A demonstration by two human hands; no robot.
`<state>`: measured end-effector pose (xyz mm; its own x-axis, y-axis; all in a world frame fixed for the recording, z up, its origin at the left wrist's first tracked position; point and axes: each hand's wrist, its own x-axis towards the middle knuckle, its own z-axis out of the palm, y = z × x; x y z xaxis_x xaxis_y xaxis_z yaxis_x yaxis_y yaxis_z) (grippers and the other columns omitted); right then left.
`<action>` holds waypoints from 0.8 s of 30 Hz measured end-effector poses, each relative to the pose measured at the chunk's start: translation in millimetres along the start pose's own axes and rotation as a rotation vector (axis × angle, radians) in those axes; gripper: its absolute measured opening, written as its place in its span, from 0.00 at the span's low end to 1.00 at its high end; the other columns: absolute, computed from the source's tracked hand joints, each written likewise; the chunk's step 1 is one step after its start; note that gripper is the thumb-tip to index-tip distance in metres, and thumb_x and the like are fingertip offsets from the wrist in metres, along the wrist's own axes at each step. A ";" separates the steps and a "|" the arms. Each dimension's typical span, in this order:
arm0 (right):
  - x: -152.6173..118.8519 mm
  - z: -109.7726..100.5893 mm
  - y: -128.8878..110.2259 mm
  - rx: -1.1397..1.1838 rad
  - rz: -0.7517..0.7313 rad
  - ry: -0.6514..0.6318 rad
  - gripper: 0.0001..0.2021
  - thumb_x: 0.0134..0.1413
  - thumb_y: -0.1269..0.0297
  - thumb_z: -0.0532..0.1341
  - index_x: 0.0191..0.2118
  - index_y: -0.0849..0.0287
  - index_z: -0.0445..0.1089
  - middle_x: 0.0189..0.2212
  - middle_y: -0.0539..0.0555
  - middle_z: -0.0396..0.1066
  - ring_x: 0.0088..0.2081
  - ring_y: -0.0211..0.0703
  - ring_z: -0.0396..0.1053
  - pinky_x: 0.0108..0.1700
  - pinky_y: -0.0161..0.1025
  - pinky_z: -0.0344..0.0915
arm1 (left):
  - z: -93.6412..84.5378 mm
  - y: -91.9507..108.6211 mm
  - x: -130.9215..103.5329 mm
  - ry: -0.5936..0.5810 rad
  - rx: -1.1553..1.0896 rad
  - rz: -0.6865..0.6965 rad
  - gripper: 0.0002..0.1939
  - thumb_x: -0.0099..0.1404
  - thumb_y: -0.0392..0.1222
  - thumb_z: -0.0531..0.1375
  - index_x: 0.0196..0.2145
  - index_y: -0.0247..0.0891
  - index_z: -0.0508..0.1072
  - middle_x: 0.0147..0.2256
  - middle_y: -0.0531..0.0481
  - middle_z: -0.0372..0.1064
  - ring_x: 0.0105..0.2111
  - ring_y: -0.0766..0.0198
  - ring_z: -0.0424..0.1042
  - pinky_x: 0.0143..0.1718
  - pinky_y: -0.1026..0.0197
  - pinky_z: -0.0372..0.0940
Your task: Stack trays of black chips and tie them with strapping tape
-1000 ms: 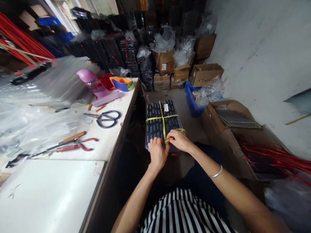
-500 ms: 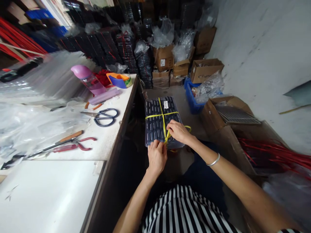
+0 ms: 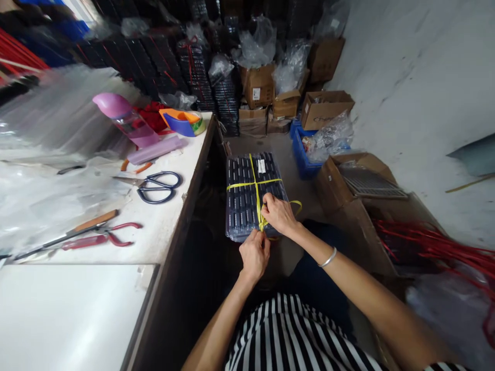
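The left hand (image 3: 254,253) was closed, its fingers pinched on one end of the yellow string (image 3: 257,198) at the near edge of the bundle of dark trays (image 3: 242,198). The right hand (image 3: 279,213) was also closed, gripping the other end just beyond and to the right, with a loop of string trailing off to its right. The bundle sat in front of the person's lap, directly ahead of both hands, its long axis running away from the body; the string crossed it lengthwise and crosswise. Both hands met at the knot, the left nearer the body. A small white label (image 3: 262,166) lay on top of the bundle, its writing too small to read. To the left, scissors (image 3: 157,186) rested on the counter (image 3: 166,226).
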<state>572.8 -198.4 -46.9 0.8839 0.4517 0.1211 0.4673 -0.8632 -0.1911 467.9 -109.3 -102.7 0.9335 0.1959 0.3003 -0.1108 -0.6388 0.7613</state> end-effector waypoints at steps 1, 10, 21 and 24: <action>0.6 0.2 -0.7 -0.003 0.012 -0.001 0.09 0.56 0.71 0.50 0.43 0.61 0.60 0.37 0.58 0.71 0.37 0.48 0.70 0.35 0.37 0.58 | 2.1 -0.8 -1.5 -0.005 -0.001 0.000 0.10 0.61 0.34 0.52 0.22 0.38 0.61 0.23 0.53 0.57 0.22 0.67 0.57 0.25 0.63 0.49; -0.5 -11.7 4.2 -0.013 -0.055 0.029 0.05 0.57 0.70 0.52 0.36 0.58 0.64 0.34 0.53 0.71 0.33 0.42 0.70 0.32 0.34 0.56 | -17.2 7.1 -3.8 0.046 -0.166 0.052 0.13 0.66 0.39 0.51 0.23 0.38 0.60 0.28 0.52 0.56 0.27 0.67 0.59 0.29 0.64 0.57; -0.4 4.8 -4.9 0.026 0.097 0.002 0.12 0.56 0.71 0.50 0.45 0.61 0.63 0.40 0.58 0.71 0.36 0.46 0.70 0.34 0.36 0.57 | -17.5 3.4 0.5 -0.013 -0.294 -0.033 0.16 0.65 0.38 0.49 0.19 0.38 0.54 0.26 0.53 0.54 0.26 0.68 0.57 0.29 0.63 0.55; 1.6 1.8 -6.7 0.053 0.112 0.009 0.11 0.55 0.72 0.51 0.43 0.61 0.64 0.39 0.58 0.71 0.36 0.47 0.70 0.34 0.36 0.58 | -16.0 2.8 -3.6 -0.023 -0.317 -0.042 0.16 0.65 0.39 0.50 0.20 0.38 0.55 0.26 0.53 0.54 0.26 0.68 0.57 0.29 0.63 0.55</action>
<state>571.1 -191.5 -47.2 0.9305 0.3508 0.1050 0.3662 -0.8950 -0.2547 458.8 -99.9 -92.4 0.9466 0.1981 0.2545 -0.1694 -0.3659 0.9151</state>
